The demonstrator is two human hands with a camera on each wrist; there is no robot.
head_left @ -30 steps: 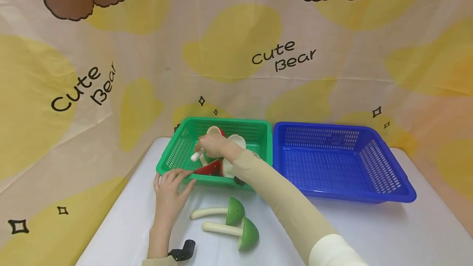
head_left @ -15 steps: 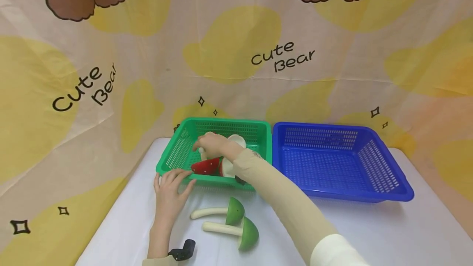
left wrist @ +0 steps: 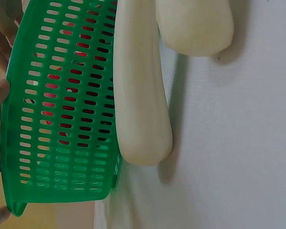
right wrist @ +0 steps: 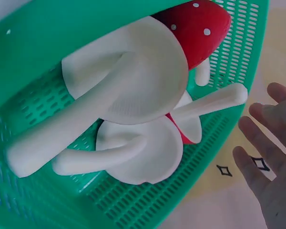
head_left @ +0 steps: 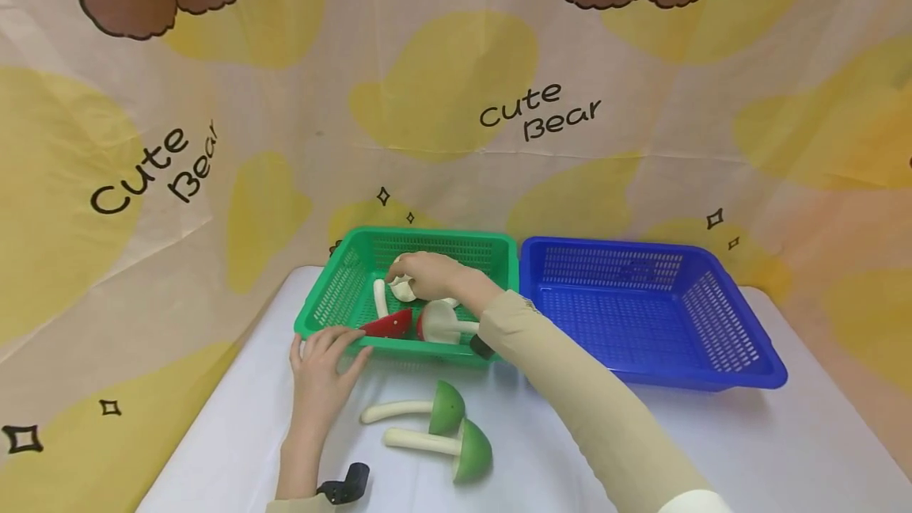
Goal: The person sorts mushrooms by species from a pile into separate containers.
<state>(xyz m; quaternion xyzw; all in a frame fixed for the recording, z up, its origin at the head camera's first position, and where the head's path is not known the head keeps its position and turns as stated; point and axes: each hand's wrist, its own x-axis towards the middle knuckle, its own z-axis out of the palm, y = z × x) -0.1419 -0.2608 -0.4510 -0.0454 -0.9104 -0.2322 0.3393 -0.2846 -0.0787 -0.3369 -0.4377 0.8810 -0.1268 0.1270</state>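
Note:
My left hand (head_left: 324,374) rests on the near left rim of the green basket (head_left: 420,345), its fingertips over the edge. In the left wrist view, fingertips line the basket's rim (left wrist: 12,95). My right hand (head_left: 431,274) is over the basket's inside, above pale mushroom undersides; in the right wrist view its fingers (right wrist: 250,133) are loosely spread and hold nothing. Several toy mushrooms lie in the basket: one shows a red, white-spotted cap (right wrist: 200,33), another a broad pale underside (right wrist: 148,76). The hand and forearm partly hide them in the head view.
A blue basket (head_left: 644,377) stands right of the green one. Two green-capped toy mushrooms, a farther one (head_left: 447,408) and a nearer one (head_left: 473,452), lie on the white table in front. A printed cloth (head_left: 427,85) hangs behind.
My right hand has let go of a red-capped mushroom, which lies by the basket's near left side. The hand has then shifted slightly right. My left hand stays at the rim.

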